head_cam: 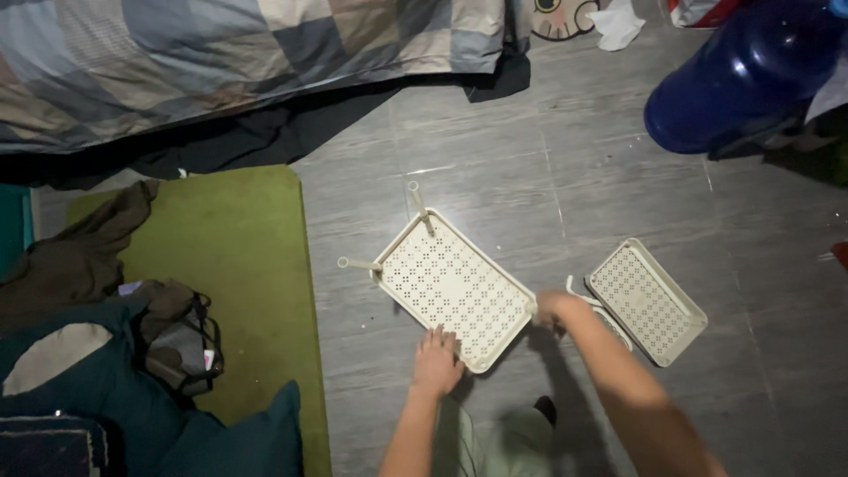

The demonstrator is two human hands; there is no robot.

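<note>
Both arms reached down to a cream tray with holes [453,287] on the grey floor [548,168]. Left hand [437,360] lay flat on its edge, fingers spread. Right hand [556,309] gripped its corner.

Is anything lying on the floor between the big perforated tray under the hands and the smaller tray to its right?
Nothing visible lies between them except the right hand, at the near right corner of the large cream perforated tray. The left hand rests on its near edge. The smaller perforated tray lies apart on bare grey floor.
</note>
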